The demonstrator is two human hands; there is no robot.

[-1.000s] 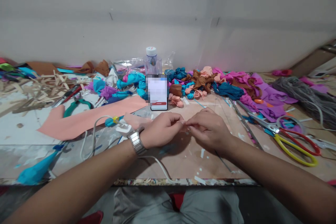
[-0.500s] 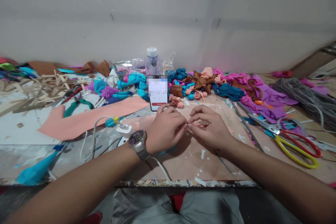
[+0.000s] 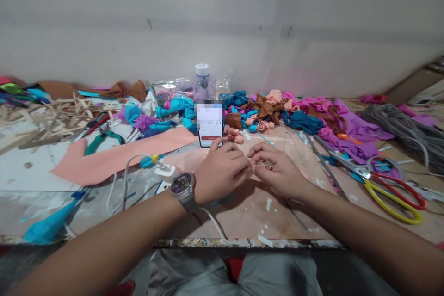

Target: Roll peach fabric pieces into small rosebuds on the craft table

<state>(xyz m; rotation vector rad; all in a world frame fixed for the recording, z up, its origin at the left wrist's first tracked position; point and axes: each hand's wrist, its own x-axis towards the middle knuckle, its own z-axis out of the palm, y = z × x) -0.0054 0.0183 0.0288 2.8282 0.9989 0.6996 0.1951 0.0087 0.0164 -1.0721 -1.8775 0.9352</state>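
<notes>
**Both hands pinch a small pink piece at mid-counter**

The counter (image 3: 243,215) runs the full width of the view, with a bare patch in front and clutter behind. A long pink sheet (image 3: 118,157) lies flat on the left. A scrap pile (image 3: 305,118) of purple, teal, brown and pink bits sits at the back right, and a grey cord bundle (image 3: 398,125) lies at the far right. Wooden sticks (image 3: 52,115) are scattered at the far left. Scissors (image 3: 391,189) with yellow and red handles lie right of the hands, well apart from them.

Containers: a clear bottle (image 3: 203,84) stands upright at the back with a white cap on; contents cannot tell. A clear plastic bag (image 3: 173,84) lies just beside it; contents cannot tell. A phone (image 3: 210,122) is propped upright in front of the bottle.

The left hand (image 3: 222,171) and right hand (image 3: 277,171) meet low over the counter with fingers curled. Thumb and fingertips are pressed together, both pinching the pink piece (image 3: 259,165) between them. The piece is mostly hidden.

It likely handles as very light, soft and thin, easy to crease or tear. It is best taken by its edge with fingertips only and a gentle pinch.
</notes>
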